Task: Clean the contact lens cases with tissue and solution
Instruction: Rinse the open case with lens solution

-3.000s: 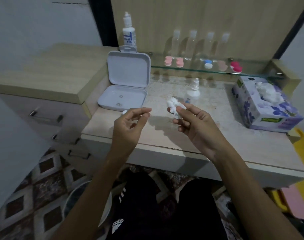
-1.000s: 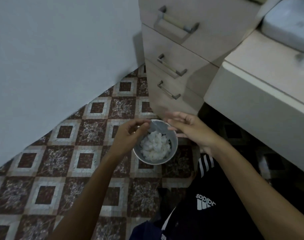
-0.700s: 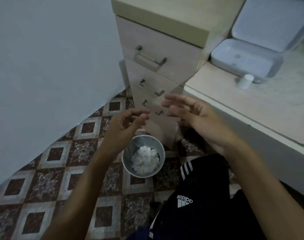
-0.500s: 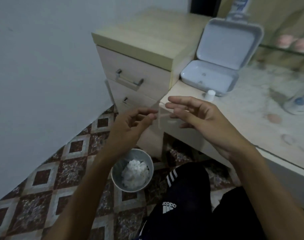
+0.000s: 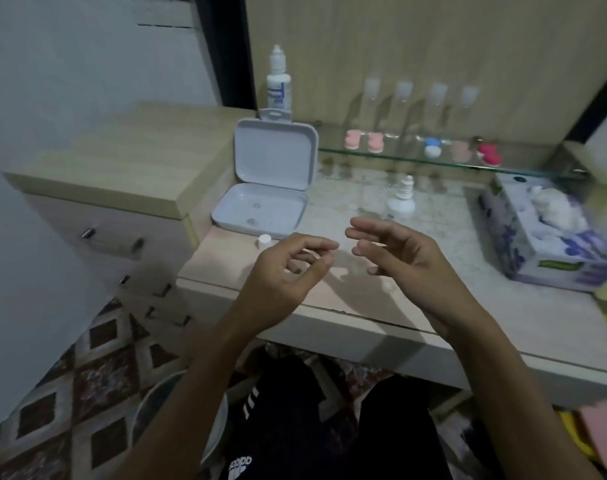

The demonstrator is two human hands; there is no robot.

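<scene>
Both hands, left (image 5: 288,268) and right (image 5: 399,254), are hovering apart, holding nothing visible; lens cases (image 5: 430,150) are waiting on the shelf (image 5: 537,169), apparently uncleaned.

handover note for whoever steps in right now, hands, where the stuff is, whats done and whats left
Left hand: loosely curled over the counter edge; whether it holds anything small is unclear.
Right hand: open, empty.
Small solution bottle stands on the counter; tissue box at right.
Lens cases sit along the glass shelf; the white box lies open at left with a small white cap before it.
Done: cannot tell how many cases are clean.
Left: likely a fresh tissue, then the next case.
</scene>
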